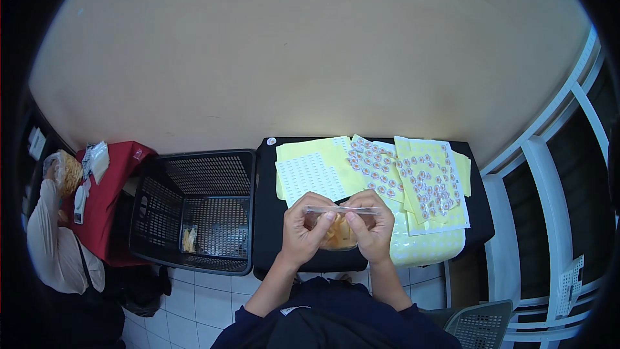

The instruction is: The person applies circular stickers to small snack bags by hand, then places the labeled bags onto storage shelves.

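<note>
Clear bag (340,238) of yellowish pieces, held in front of the torso at the black desk's (479,210) near side. Left hand (301,229) and right hand (375,227) both pinch its top strip: fingers closed on the film, thumbs near centre. To do it well: strip flat and taut, even thumb pressure, pieces kept below the edge, no crushing. Sticker sheets (423,184) lie beyond; black crate (206,173) at left holds a small packet (189,239).
</note>
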The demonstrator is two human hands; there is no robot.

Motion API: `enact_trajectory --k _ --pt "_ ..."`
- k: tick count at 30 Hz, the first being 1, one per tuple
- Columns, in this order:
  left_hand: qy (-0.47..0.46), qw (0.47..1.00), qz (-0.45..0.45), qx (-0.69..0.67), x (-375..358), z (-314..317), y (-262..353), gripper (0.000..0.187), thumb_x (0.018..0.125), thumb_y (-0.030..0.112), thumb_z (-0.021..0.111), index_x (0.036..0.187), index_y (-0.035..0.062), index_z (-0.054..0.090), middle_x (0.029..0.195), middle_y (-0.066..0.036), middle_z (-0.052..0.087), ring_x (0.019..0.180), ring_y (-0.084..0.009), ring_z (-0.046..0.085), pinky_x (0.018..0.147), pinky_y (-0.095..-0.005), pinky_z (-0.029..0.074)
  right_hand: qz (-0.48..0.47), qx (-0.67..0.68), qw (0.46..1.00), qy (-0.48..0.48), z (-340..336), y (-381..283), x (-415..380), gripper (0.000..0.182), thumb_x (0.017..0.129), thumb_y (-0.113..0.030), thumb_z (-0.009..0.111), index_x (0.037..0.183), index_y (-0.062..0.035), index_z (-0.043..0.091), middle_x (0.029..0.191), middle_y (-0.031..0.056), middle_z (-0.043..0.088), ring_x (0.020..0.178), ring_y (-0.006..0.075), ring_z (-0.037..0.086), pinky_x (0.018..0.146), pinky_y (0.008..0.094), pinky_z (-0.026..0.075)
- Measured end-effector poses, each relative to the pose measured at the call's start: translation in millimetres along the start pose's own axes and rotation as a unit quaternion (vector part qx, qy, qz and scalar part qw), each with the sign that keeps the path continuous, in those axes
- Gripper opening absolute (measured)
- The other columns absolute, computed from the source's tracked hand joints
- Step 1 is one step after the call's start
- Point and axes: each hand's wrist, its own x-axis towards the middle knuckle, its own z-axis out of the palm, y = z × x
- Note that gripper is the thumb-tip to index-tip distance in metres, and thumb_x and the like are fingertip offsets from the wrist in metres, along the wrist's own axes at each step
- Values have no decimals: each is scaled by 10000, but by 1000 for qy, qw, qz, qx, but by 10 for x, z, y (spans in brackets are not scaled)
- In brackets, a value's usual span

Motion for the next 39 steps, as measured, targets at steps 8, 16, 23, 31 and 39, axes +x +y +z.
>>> enact_trajectory --k 8,16,23,31,39 --pt "-68 994 72 45 217 -138 106 79 672 -25 597 733 10 561 781 -108 590 734 -155 575 668 -249 448 -58 -78 995 -15 1 -28 176 89 680 -20 644 746 -8 586 761 80 567 702 131 550 621 234 430" --pt "-88 990 83 66 377 -145 -13 66 677 -20 609 732 3 583 756 -101 606 717 -154 588 654 -246 454 -50 -82 994 -51 -98 81 322 94 657 -8 661 726 -23 599 752 69 584 691 128 567 624 232 440" --pt "-78 991 87 60 467 -157 -144 77 679 -11 614 751 -6 589 762 -107 607 723 -160 593 651 -251 460 -52 -103 992 -55 -109 156 430 92 660 -13 663 725 -19 598 732 73 587 681 137 573 619 235 443" --pt "-80 989 81 98 546 -214 -120 180 654 -10 640 813 1 555 740 -92 606 710 -143 593 655 -240 457 -21 -109 989 -95 -84 228 488 76 719 -50 616 743 -12 555 749 82 563 697 159 555 642 254 427" --pt "-50 995 47 77 491 -207 -153 317 668 -28 629 938 -1 467 716 -82 601 710 -125 595 654 -220 452 -14 -105 989 -99 -50 274 473 70 739 -51 592 753 -6 541 763 90 553 705 172 544 649 257 422"
